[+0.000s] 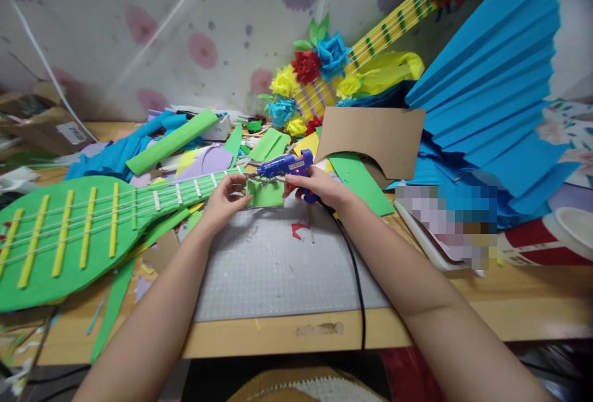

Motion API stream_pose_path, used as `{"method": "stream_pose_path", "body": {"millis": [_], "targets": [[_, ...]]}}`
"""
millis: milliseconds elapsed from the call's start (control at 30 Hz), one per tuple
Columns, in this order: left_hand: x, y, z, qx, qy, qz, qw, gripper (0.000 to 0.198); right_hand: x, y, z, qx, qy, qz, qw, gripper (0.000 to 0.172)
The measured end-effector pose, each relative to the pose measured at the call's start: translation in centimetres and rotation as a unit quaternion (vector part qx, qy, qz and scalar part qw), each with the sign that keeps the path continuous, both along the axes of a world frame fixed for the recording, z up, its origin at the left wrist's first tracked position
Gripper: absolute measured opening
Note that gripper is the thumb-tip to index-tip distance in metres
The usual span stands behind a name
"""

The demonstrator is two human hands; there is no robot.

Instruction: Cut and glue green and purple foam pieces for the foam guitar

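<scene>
My right hand (327, 187) is closed around the handle of a blue hot glue gun (283, 166), its nozzle pointing left. My left hand (226, 199) pinches the left edge of a small green paper-covered piece (266, 194), close under the nozzle. The nozzle's tip lies near my left fingers; whether it touches the piece I cannot tell. Beside my left hand, the neck of a green craft guitar (152, 223) with yellow strips and pale strings reaches up to the work spot. A grey cutting mat (278, 266) lies below both hands.
A black cord (354, 260) runs from the glue gun over the table's front edge. Brown cardboard (370, 136), green sheets (359, 180) and blue pleated paper (491, 75) crowd the right. Behind stands a flowered yellow guitar (319, 93). A red-and-white cup (546, 238) is far right.
</scene>
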State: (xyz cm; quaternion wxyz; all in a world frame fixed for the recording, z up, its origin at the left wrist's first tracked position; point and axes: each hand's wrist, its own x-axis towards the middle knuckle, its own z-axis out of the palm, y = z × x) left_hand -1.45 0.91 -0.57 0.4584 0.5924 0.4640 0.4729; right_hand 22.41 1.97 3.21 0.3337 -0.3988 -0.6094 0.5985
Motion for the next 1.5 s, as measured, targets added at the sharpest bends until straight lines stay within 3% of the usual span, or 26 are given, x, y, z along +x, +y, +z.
{"method": "stream_pose_path", "body": {"millis": [167, 433, 933, 1500], "targets": [[0.0, -0.4, 0.0, 0.015, 0.003, -0.026, 1.000, 0.041, 0.8, 0.2, 0.3, 0.031, -0.120, -0.014, 0.992, 0.040], [0.1, -0.2, -0.3, 0.006, -0.011, -0.028, 1.000, 0.046, 0.1, -0.3, 0.8, 0.069, -0.167, -0.048, 0.982, 0.039], [0.0, -0.3, -0.4, 0.000, -0.021, -0.026, 0.999, 0.053, -0.2, -0.4, 0.6, 0.109, -0.187, -0.060, 0.974, 0.040], [0.1, -0.3, -0.3, 0.001, -0.022, -0.030, 0.999, 0.053, -0.2, -0.2, 0.5, 0.073, -0.171, -0.070, 0.980, 0.039]]}}
